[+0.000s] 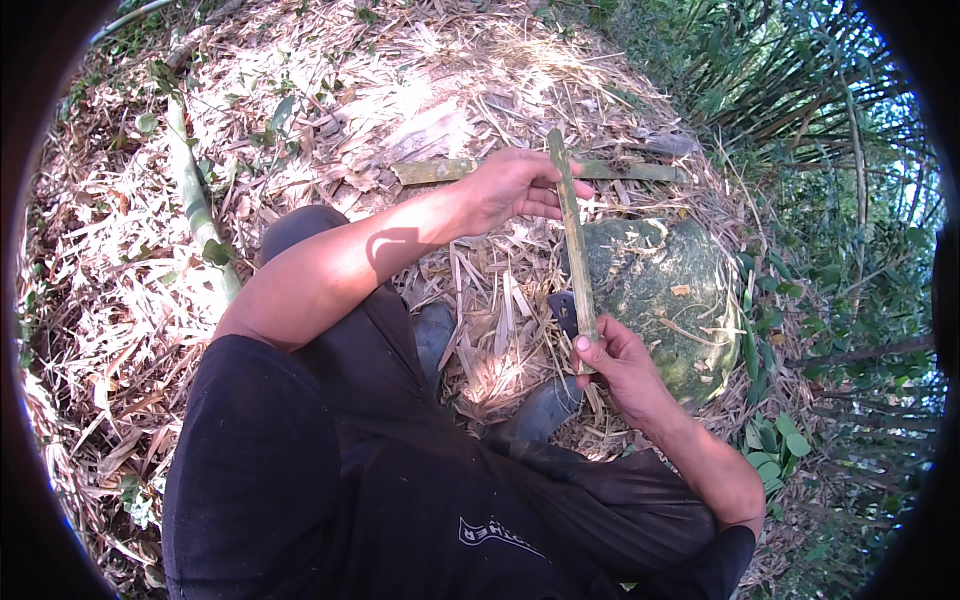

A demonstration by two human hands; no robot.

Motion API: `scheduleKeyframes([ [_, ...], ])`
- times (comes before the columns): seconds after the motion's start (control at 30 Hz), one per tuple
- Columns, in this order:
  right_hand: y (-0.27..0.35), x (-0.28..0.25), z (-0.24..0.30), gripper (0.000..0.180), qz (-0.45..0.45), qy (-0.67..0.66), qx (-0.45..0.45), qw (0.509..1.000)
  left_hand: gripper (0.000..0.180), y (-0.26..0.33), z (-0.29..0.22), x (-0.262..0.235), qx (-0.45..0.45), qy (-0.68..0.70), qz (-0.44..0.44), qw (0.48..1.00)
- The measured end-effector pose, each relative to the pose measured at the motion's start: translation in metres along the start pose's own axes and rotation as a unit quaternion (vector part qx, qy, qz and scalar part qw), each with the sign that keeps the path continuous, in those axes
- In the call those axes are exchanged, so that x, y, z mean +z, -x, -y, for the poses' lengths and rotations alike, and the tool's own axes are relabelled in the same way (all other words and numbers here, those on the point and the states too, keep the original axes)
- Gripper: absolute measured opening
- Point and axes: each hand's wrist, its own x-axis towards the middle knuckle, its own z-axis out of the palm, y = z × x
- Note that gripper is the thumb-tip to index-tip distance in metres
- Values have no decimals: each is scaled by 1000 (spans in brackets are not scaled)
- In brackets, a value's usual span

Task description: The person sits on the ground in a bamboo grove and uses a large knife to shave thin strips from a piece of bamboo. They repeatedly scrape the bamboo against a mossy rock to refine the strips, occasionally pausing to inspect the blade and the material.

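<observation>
While the bamboo strip (573, 230) runs lengthwise away from the body, the left hand (515, 185) grips its far end and the right hand (620, 360) its near end.

The ground (120, 300) is covered in dry, pale bamboo leaves and husks. A rounded mossy green boulder (665, 290) sits just beyond the right hand (620, 365), and a flat split green bamboo slat (440, 170) lies beyond the left hand (515, 185).
</observation>
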Motion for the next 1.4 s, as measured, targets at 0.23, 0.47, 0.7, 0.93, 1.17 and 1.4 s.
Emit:
scheduleKeyframes([
  [0.23, 0, 1, 1, 25, -14, 18, -8, 1000, 41, -4, 9, 0, -23, -19, 58, 998],
  [0.47, 5, -1, 17, 94, -107, 519, -334, 779, 38, 9, 31, 11, -83, -125, 97, 984],
  [0.7, 13, 5, 2, 135, -7, 557, -479, 678, 33, 20, 47, 31, -127, -204, 158, 958],
  [0.93, 6, 28, -10, 118, 50, 586, -393, 707, 18, 37, 68, 42, -113, -231, 198, 946],
  [1.17, 4, 28, -14, 115, 41, 618, -359, 699, 9, 43, 60, 54, -146, -178, 205, 951],
  [1.4, 1, 34, -15, 119, 64, 625, -324, 708, 11, 42, 83, 44, -38, -230, 218, 948],
])
